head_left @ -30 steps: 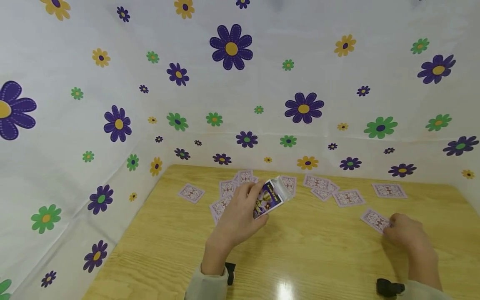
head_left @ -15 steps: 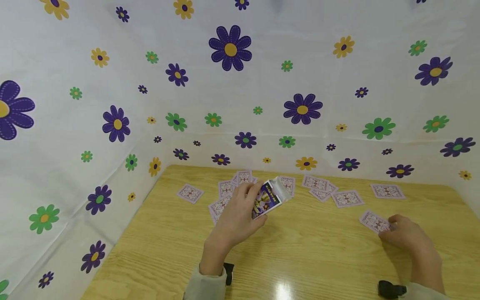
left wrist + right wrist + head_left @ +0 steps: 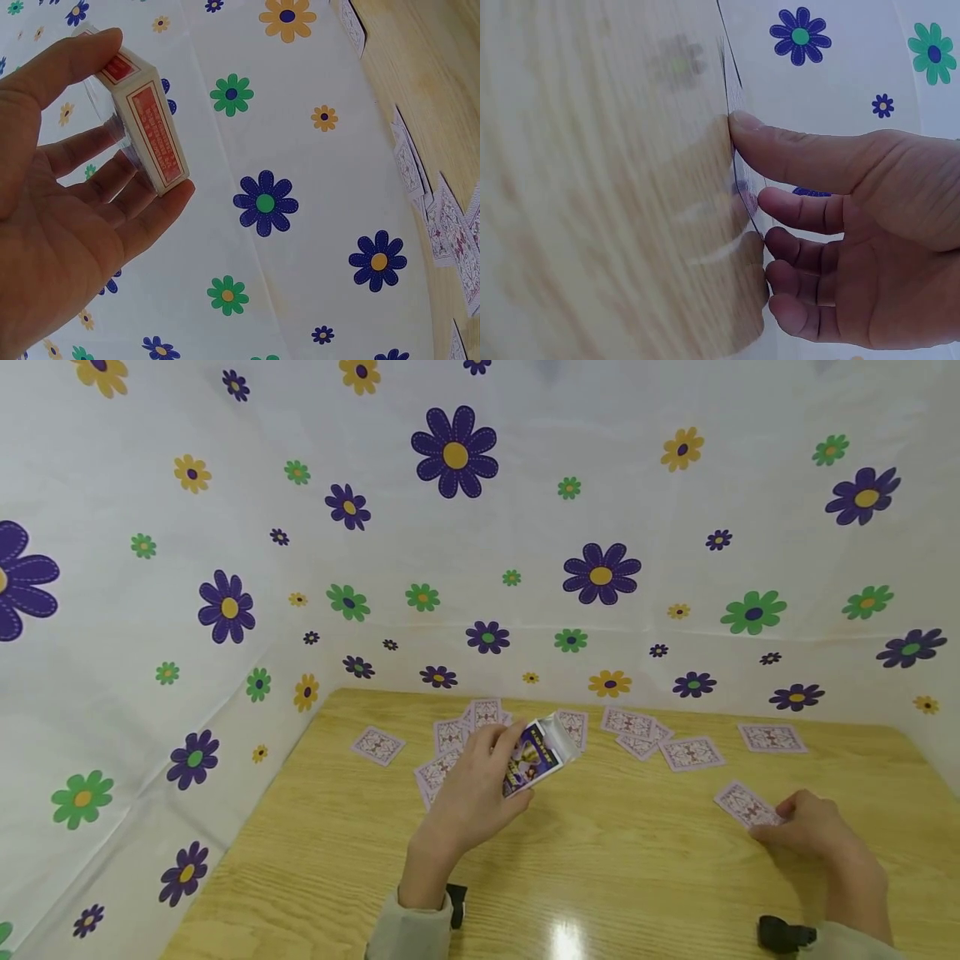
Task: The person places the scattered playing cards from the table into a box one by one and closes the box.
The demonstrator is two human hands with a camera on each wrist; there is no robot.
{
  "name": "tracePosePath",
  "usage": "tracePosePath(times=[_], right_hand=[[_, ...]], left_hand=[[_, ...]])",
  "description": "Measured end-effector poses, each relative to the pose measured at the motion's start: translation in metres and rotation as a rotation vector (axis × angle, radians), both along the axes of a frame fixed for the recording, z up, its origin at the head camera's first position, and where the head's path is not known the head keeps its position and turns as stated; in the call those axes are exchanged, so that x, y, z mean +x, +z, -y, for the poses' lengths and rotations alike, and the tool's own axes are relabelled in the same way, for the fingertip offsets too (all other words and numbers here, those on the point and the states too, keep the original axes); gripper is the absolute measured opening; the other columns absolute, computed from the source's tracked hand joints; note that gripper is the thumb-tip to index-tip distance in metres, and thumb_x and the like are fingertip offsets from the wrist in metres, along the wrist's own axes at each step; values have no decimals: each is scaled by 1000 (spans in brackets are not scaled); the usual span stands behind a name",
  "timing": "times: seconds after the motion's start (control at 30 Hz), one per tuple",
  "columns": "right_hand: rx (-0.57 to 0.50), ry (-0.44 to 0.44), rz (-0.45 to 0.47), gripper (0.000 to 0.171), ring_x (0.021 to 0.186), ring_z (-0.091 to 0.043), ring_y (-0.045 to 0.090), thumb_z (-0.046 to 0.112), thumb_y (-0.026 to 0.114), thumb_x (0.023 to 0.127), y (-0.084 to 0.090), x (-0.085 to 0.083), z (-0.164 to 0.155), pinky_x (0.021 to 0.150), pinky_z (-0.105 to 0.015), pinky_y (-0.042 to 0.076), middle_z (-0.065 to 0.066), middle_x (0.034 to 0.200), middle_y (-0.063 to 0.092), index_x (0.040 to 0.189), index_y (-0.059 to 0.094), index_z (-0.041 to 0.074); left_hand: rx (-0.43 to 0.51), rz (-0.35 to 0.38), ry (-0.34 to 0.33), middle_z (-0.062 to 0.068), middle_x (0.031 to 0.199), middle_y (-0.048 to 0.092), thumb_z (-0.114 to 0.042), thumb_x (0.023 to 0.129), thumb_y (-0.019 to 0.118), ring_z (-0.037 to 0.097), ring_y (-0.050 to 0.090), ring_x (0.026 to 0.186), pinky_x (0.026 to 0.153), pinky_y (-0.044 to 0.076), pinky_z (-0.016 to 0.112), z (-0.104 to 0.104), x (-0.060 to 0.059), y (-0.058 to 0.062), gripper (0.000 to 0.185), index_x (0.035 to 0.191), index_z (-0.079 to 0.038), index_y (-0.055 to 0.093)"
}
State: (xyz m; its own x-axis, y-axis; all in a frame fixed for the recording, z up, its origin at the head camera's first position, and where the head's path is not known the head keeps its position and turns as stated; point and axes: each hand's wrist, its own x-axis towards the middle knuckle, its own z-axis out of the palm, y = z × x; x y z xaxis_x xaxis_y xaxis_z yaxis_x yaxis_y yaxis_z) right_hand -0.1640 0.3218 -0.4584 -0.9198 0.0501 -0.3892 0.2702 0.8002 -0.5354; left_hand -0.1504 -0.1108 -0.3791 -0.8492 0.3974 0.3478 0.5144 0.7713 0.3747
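Observation:
My left hand (image 3: 467, 793) holds a playing card box (image 3: 534, 760) above the table, thumb on one side and fingers on the other. Clear plastic wrap sticks out at the box's upper end. The left wrist view shows the red and white edge of the box (image 3: 154, 135) between thumb and fingertips. At the right, my right hand (image 3: 813, 831) pinches the near end of a face-down playing card (image 3: 746, 804) lying at the tabletop. In the right wrist view the thumb and index finger meet this card (image 3: 746, 184) from its edges, other fingers loosely curled.
Several face-down cards lie along the back of the wooden table (image 3: 615, 877): a lone card (image 3: 378, 746) at left, a pile (image 3: 452, 737) partly behind the left hand, overlapping cards (image 3: 630, 724) and another card (image 3: 772, 738) at right. A flowered white cloth (image 3: 525, 527) walls the back and left.
My right thumb has come forward along the card's near edge, and the right hand has opened out slightly around the card's end. The left hand and box hold still.

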Motion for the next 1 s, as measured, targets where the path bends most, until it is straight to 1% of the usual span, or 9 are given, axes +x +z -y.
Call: tracePosePath(times=[0.13,0.27,0.37,0.43,0.53,0.6,0.7,0.87,1.0], right_hand=[[-4,-2,-4,72,88,-35,50,36,80,82,-1,0,0,78,-46,43,-27,97,52,113,43,-18],[-46,-15,-2,71,89,-33,51,33,80,82,-2,0,1,77,-44,42,-24,97,54,114,39,-14],[-62,-18,-13,70,89,-33,51,32,81,82,-1,0,2,76,-42,41,-24,98,53,115,38,-13],[-67,-7,-37,68,89,-33,51,29,81,81,-1,0,2,73,-38,41,-26,100,53,114,37,-12],[-87,12,-87,61,87,-32,53,19,79,81,0,-1,2,69,-33,42,-28,100,54,113,37,-13],[-115,10,-113,56,85,-31,55,11,76,81,1,-1,4,66,-31,45,-29,99,54,113,37,-14],[-151,-17,-124,50,81,-28,56,3,72,81,2,-2,7,62,-30,49,-27,96,54,113,38,-14],[-158,-64,-146,39,83,-28,54,3,66,87,5,-4,10,60,-30,48,-27,99,52,112,41,-11],[-168,-75,-212,30,78,-24,54,6,63,91,9,-2,9,58,-27,46,-19,91,54,109,45,-11]], left_hand=[[-6,2,4,13,134,48,-20,82,80,21,50,108,87,51,33,0,-1,0,83,151,-10,37],[-9,0,3,13,134,48,-20,82,80,21,50,109,88,52,33,-1,-2,-1,83,152,-10,37],[-10,-2,-1,14,133,48,-20,82,80,21,50,108,88,52,33,-1,-2,-2,83,151,-10,37],[-11,-2,-1,14,133,48,-20,82,80,21,50,108,88,51,33,-1,-2,-2,82,151,-10,37],[-12,1,-3,14,134,48,-20,82,80,21,50,109,88,51,33,-1,-1,-2,82,151,-9,37],[-10,0,-3,14,134,48,-20,82,80,21,50,109,88,51,33,-1,-2,-2,82,151,-9,38],[-14,-4,-6,14,133,48,-20,82,80,21,50,109,87,52,33,-1,-2,-2,81,150,-9,38],[-20,-1,-9,13,133,48,-20,82,79,20,50,108,85,52,32,-3,-2,-1,79,149,-7,39],[-28,12,-8,12,133,48,-22,83,79,20,50,107,84,51,31,-4,-2,-1,79,149,-8,39]])
